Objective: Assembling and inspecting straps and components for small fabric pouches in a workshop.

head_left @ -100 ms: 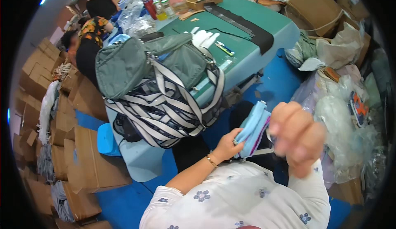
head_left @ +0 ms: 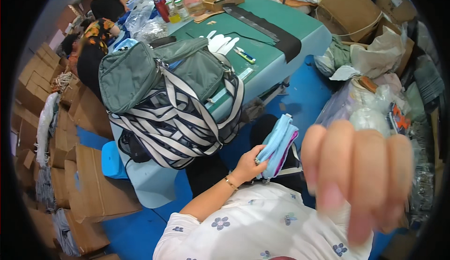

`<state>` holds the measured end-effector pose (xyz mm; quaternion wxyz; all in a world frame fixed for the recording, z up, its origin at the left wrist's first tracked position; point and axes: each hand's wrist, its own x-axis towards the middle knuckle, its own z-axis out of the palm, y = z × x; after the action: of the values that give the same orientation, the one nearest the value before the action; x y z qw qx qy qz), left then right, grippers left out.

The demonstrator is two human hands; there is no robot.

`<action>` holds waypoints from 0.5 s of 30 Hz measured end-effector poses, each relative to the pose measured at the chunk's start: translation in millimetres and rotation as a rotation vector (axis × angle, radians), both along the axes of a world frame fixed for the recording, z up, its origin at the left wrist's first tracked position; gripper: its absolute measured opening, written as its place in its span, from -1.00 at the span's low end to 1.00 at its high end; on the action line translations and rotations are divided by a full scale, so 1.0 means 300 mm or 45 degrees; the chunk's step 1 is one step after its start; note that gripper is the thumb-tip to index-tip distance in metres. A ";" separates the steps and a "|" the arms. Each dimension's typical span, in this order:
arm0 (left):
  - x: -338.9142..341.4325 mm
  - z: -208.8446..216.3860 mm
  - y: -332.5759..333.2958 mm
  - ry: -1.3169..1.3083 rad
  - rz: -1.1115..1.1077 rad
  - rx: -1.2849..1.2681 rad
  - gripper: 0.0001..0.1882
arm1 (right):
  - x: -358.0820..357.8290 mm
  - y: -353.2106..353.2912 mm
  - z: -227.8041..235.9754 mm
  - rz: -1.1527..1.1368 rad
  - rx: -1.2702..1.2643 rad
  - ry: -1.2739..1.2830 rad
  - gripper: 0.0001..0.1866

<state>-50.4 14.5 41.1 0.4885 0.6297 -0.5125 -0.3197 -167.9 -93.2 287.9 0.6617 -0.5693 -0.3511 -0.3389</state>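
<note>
Low in front of my body, my left hand point(head_left: 244, 167) grips a light blue pouch point(head_left: 276, 146) by its near left side. Purple material shows along the pouch's right edge. My right hand point(head_left: 358, 166) is raised close to the camera, large and somewhat blurred, apart from the pouch. Its fingers are curled, and its palm is hidden, so whatever might be inside cannot be made out. Beyond my left hand, a pile of grey-green bags point(head_left: 129, 75) with navy-and-white striped straps point(head_left: 176, 126) lies on the green-topped table point(head_left: 262, 18).
White gloves point(head_left: 220, 43), small snips point(head_left: 245, 56) and a dark strip of material point(head_left: 267, 30) lie on the table. Cardboard boxes point(head_left: 101, 182) stand at left. Plastic-wrapped goods point(head_left: 340, 103) are heaped at right. Two people, one in black point(head_left: 108, 2), are at far left.
My right hand has come up closer to the camera and moved right, and looks bigger. The whole view has shifted slightly. My left hand keeps its grip on the pouch.
</note>
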 end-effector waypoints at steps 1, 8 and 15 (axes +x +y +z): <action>0.006 -0.003 0.002 0.007 0.002 -0.015 -0.59 | -0.015 -0.023 0.003 0.003 -0.014 -0.021 -0.83; -0.011 -0.068 -0.005 0.060 -0.023 -0.005 -0.56 | -0.045 0.029 0.076 0.044 -0.070 -0.202 -0.89; -0.009 -0.090 0.006 0.071 -0.008 0.040 -0.50 | 0.091 0.121 0.148 0.150 -0.059 -0.411 -0.85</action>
<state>-53.1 16.2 14.0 0.4918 0.6264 -0.4955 -0.3467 -140.7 -56.9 332.3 0.6021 -0.5011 -0.4933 -0.3783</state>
